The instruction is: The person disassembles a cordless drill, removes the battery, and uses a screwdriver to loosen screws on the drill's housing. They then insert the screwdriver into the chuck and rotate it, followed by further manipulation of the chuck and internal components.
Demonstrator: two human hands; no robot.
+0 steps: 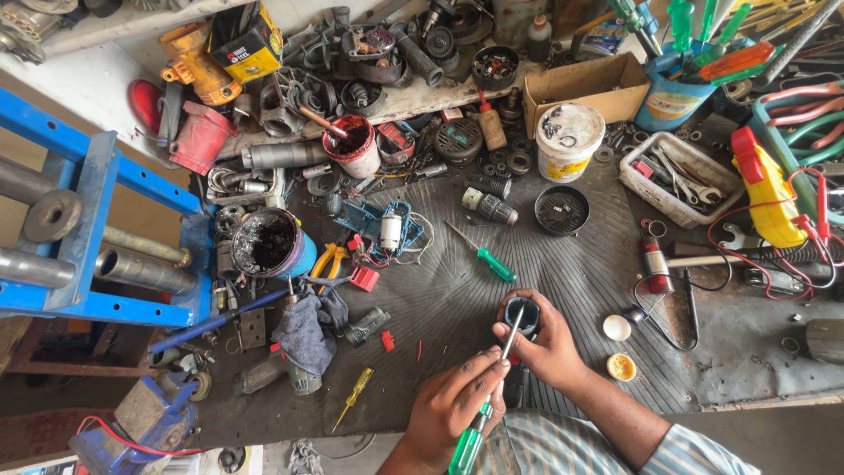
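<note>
Two hands meet low in the middle of a cluttered rubber mat [563, 264]. The left hand [453, 405] is closed around the green handle of a screwdriver [482, 413], whose thin metal shaft runs up and to the right — its tip sits in the opening of a small dark round part [525, 314]. The right hand [549, 347] is wrapped around that part from the right and below, fingers [517, 301] curled over its rim, holding it just above the mat. Both hands are clamped, each on its own thing, and they are touching or nearly touching at the shaft.

Just above the hands lies a second green-handled screwdriver [482, 255], pointing up-left. To the right of the right hand sit a small white cap [617, 327] and, just below it, a small yellow cap [622, 367]. Left of the hands a grey-blue rag [308, 330] is heaped by a yellow tester screwdriver [354, 396] — both well apart from the work. Farther up the mat stand a white plastic tub [569, 141], a black round grille [562, 209] and a red tin of dark grease [350, 145]. A white basket of spanners [681, 180] and a yellow meter [767, 189] with red leads lie at the right.
</note>
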